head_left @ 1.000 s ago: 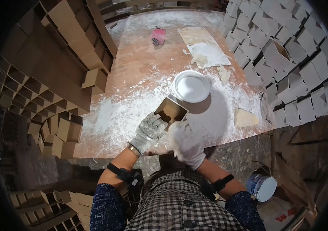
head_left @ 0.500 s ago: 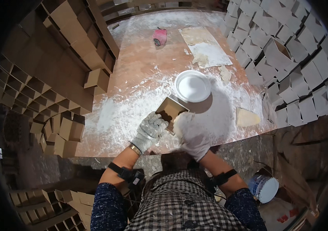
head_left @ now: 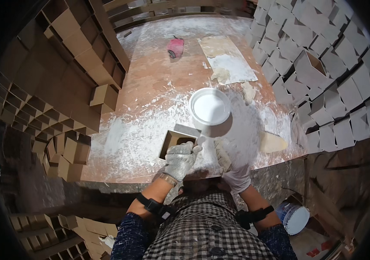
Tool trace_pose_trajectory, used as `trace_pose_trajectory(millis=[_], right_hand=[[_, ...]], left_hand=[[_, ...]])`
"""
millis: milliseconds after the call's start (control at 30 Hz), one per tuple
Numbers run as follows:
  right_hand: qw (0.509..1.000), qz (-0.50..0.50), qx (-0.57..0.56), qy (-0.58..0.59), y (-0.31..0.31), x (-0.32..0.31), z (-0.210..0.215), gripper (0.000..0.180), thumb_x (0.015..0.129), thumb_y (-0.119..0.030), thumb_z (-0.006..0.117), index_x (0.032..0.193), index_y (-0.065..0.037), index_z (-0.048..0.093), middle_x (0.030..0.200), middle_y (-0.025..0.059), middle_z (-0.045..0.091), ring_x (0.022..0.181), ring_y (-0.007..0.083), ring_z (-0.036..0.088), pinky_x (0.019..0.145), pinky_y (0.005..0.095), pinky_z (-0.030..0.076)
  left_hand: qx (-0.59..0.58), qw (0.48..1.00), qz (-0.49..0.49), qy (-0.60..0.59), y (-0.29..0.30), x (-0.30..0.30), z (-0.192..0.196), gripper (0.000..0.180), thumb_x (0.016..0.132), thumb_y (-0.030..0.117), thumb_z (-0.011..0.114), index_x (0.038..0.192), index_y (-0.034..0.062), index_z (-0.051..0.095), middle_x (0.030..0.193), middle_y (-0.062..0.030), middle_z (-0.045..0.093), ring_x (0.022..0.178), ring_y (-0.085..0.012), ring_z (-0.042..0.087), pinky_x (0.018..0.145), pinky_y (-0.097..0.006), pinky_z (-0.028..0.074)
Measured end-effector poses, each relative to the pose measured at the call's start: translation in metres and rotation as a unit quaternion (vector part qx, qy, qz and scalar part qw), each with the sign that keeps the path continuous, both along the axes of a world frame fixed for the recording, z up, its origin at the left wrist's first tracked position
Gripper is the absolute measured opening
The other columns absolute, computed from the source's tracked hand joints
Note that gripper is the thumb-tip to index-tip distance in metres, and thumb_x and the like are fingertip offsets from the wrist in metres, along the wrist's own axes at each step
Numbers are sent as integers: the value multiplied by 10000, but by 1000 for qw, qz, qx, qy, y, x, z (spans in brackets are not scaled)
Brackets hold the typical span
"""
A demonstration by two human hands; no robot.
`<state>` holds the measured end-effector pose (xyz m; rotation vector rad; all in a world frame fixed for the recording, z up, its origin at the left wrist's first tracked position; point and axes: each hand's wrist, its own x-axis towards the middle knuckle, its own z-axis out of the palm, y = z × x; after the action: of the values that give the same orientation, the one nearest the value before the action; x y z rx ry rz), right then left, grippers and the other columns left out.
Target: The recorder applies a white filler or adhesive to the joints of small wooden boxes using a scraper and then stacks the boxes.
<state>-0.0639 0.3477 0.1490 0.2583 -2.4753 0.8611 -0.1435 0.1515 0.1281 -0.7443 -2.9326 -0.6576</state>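
My left hand (head_left: 180,160), in a coated grey-white glove, grips the edge of a small open box (head_left: 166,145), brown inside and pale outside. The fingers reach over its right side, and the box rests low over the table, tilted. To the right, my right hand (head_left: 238,177) wears a white glove near the table's front edge. It holds a pale, fuzzy-edged pad (head_left: 222,155), whose exact kind does not show; its fingers are partly blurred. Beyond both hands stands a round white basin (head_left: 210,106) with white stuff inside.
White smears cover the brown table (head_left: 146,82). A pink cloth-like bundle (head_left: 176,47), a pale sheet (head_left: 232,65) and a cream-coloured piece (head_left: 273,142) lie on it. Brown boxes (head_left: 78,43) are stacked left, white boxes (head_left: 324,86) right. A bucket (head_left: 295,218) stands below right.
The box has shifted left and turned in my left hand. My right hand has pulled away from the box, toward the right and nearer me, showing the pad.
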Motion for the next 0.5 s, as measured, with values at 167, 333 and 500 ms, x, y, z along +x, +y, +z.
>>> trace_pose_trajectory(millis=[167, 333, 500], right_hand=[[999, 42, -10, -15, 21, -20, -18, 421, 826, -123, 670, 1242, -64, 644, 1224, 135, 650, 1126, 318, 627, 975, 425, 487], [987, 127, 71, 73, 3, -62, -17, 437, 825, -134, 669, 1253, -57, 623, 1171, 135, 673, 1083, 322, 642, 919, 423, 507], [983, 135, 124, -5, -7, -52, -43, 387, 805, -96, 652, 1192, -94, 630, 1175, 117, 648, 1150, 295, 621, 988, 401, 489]], left_hand=[[13, 997, -68, -43, -20, -17, -7, 128, 897, 204, 602, 934, 88, 643, 870, -114, 694, 806, -308, 676, 727, -419, 532], [-141, 971, -166, -99, -26, -30, -14, 277, 861, 244, 626, 1114, 133, 651, 959, -115, 706, 947, -299, 674, 831, -428, 525], [-256, 932, -158, -201, 1, -58, -13, 382, 798, 411, 679, 1088, 163, 685, 1056, -117, 708, 997, -321, 666, 853, -440, 524]])
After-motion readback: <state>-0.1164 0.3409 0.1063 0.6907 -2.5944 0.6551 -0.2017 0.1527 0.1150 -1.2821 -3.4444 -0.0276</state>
